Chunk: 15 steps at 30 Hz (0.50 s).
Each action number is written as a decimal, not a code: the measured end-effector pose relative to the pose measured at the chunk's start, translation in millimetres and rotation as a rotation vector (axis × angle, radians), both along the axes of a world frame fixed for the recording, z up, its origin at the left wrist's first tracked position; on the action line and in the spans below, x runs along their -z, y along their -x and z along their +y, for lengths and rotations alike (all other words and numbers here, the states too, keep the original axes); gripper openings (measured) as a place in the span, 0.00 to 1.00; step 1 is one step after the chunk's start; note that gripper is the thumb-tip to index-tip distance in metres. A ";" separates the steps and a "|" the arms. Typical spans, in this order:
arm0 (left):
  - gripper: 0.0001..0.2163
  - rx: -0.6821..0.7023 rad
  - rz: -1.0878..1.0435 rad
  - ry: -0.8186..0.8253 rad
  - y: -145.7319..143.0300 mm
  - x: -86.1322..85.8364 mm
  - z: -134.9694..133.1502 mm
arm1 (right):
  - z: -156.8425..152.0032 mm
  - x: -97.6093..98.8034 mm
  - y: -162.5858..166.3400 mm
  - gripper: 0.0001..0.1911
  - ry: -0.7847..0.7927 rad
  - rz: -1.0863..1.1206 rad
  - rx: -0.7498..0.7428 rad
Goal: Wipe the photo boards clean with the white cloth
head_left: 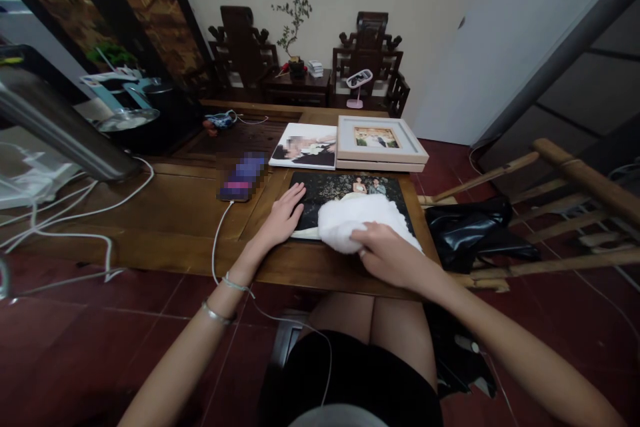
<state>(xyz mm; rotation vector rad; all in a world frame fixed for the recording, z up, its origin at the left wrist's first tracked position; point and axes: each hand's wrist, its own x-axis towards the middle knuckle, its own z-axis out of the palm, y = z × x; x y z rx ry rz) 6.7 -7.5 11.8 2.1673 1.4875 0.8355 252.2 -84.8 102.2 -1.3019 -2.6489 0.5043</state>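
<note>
From the head camera, looking down over the person's lap, a low wooden counter (165,213) fills the middle of the view. A dark, frameless photo print (350,192) lies flat at the counter's near right corner, showing a couple against dark foliage. The left hand (284,213) rests open and flat, palm down, on the print's left edge, fingers spread and pointing away from the person. The right hand (387,255) is closed around a bunched white cloth (357,220), which is pressed onto the lower right part of the print and covers much of it.

Just beyond the dark print lie two more pictures: a smaller unframed photo (305,145) on the left and, touching it on the right, a pale wooden photo frame (380,143) that appears to sit on a second one.

To the left of the print, a smartphone (243,178) lies on the counter with its screen lit, and a white charging cable (216,240) runs from it over the near edge toward the person. More white cords (75,213) trail across the left end of the counter.

A black bag (473,230) sits beside the counter's right end, against a wooden chair frame (565,213). At the far wall stand two dark carved chairs (243,47) with a small potted plant (295,33) between them.
</note>
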 end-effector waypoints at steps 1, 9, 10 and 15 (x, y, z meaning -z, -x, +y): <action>0.21 -0.001 -0.001 0.000 0.0 0.0 0.0 | 13.6 -3.4 1.4 0.14 0.012 -0.007 0.007; 0.22 0.016 -0.015 -0.018 2.9 5.3 3.2 | 117.5 -18.3 12.8 0.11 -0.049 -0.034 0.058; 0.22 0.019 -0.021 -0.023 3.4 6.2 3.6 | 125.5 -18.9 14.1 0.11 -0.054 -0.046 0.060; 0.22 0.028 -0.026 -0.036 3.8 7.4 4.3 | 136.3 -14.7 18.6 0.12 -0.081 -0.065 0.082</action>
